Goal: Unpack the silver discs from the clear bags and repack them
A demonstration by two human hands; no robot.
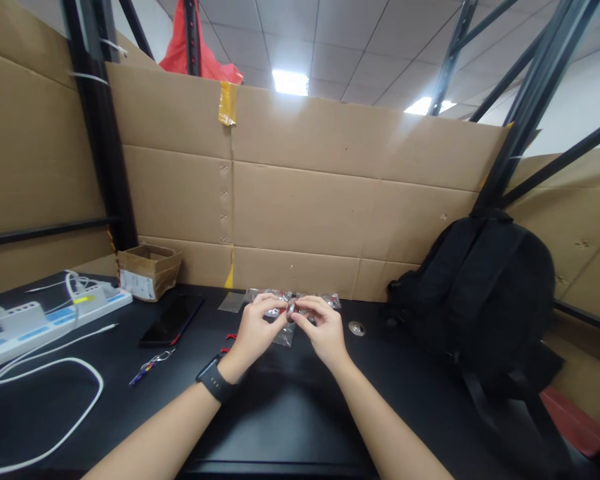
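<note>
At the lower left of the frame, a power strip [55,327] lies on the dark surface [280,427], then a cardboard box [153,273] and a key ring [153,365]. Just below centre, the left hand [258,325] and right hand [325,330] together pinch a small round object [291,310] near plastic bags [283,336]. A backpack [500,293] stands at right.

No text can be read; the white label [137,285] on the cardboard box [166,273] is too small.
</note>
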